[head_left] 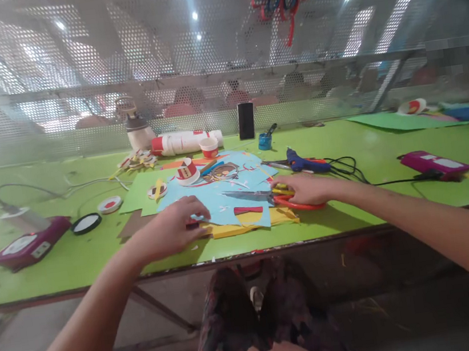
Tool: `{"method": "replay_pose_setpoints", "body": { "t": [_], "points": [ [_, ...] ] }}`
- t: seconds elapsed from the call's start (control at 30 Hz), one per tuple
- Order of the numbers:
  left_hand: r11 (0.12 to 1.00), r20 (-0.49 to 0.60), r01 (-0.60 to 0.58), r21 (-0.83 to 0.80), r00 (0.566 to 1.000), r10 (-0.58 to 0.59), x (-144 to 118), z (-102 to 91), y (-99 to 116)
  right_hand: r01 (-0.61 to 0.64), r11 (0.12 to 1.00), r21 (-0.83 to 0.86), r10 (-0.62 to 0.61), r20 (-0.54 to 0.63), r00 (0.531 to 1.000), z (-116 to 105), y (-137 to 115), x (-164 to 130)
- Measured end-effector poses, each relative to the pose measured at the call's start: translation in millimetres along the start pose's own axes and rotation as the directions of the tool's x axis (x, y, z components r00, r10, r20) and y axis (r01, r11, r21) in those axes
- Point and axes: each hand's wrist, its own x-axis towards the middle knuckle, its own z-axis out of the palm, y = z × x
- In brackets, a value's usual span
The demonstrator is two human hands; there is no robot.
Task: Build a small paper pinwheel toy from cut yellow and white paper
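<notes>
Grasps the scissors (270, 197) by curved red-and-yellow handles (294, 203) with the right hand (305, 188), at three o'clock of the thin, flat blue paper (214, 202), presumably to keep clear of the metal blades (248, 195). Curls the left hand (175, 221) loosely over the paper's eight o'clock edge, perhaps for steadying; cannot tell if pinching.

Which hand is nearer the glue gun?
Right. The right hand is just on the near side of the glue gun, fingers at the scissors' handles. The left hand is farther off, to the gun's left.
</notes>
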Motion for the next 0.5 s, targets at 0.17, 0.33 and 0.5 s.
{"method": "replay_pose_setpoints", "body": {
  "t": [0.17, 0.33, 0.5],
  "points": [
    [0.996, -0.075, 0.088, 0.028, 0.994, -0.085, -21, 21.3, 11, -0.011, 0.999, 0.039, 0.013, -0.047, 0.999, -3, -2, -7],
    [0.986, -0.14, 0.121, 0.111, 0.985, -0.106, -11, 35.4, 22, -0.02, 0.973, 0.23, 0.055, -0.148, 0.987, -13, -2, -28],
    [0.991, -0.177, 0.135, 0.009, 0.975, -0.131, -6, 43.9, 23, -0.031, 0.887, 0.46, 0.121, -0.167, 0.978, -16, 5, -63]
  ]
}}
